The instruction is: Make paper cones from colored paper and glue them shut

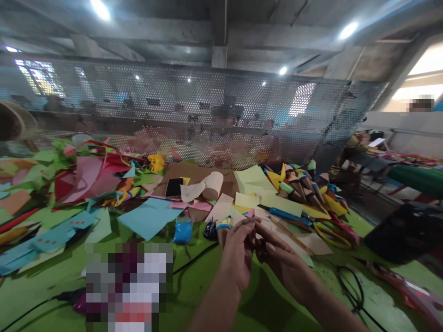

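Note:
Close together over the green tabletop, my left hand (238, 251) and my right hand (278, 253) meet at the fingertips. Both are closed in a pinch, and whatever is between the fingers is too small or hidden to name. Just behind my left hand is a brown paper cone (222, 235) with a blue and yellow band at its top, partly covered by the hand. A small black bundle (209, 230) and a blue packet in clear plastic (182, 231) lie to the left. Past my right fingers is a blue-handled cutter (285, 213).
Yellow-handled scissors (332, 235) and pink-handled scissors (408, 286) lie to the right. Paper cones (304, 184) are piled behind. Coloured paper scraps (83, 180) heap up at left, near a phone (175, 187) and paper roll (212, 185). A perforated metal screen (207, 115) bounds the table.

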Tool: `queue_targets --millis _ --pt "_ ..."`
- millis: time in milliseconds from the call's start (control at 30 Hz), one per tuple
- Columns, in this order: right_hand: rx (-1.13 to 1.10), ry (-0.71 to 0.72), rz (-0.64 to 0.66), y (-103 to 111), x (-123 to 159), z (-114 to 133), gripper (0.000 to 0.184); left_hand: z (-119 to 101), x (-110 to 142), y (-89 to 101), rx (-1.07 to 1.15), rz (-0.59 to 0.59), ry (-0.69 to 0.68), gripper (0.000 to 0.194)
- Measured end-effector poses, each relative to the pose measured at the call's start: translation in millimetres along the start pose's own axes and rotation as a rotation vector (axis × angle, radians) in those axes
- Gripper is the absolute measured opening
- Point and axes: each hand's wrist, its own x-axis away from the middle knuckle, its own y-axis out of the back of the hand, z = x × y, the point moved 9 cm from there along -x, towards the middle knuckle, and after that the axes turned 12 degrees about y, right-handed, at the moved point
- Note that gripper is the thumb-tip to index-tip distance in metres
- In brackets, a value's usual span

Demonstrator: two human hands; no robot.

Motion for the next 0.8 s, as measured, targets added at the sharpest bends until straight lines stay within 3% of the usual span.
queue_targets --millis 167,800 --pt "0.052 0.026 -0.017 3.9 -0.5 1.2 0.048 -3.4 1.8 0.2 0.022 -0.008 -0.051 0.023" --pt "0.126 0.078 0.046 0.5 0.0 2.4 0.048 -1.5 5.6 -4.1 0.005 0.029 0.005 0.022"
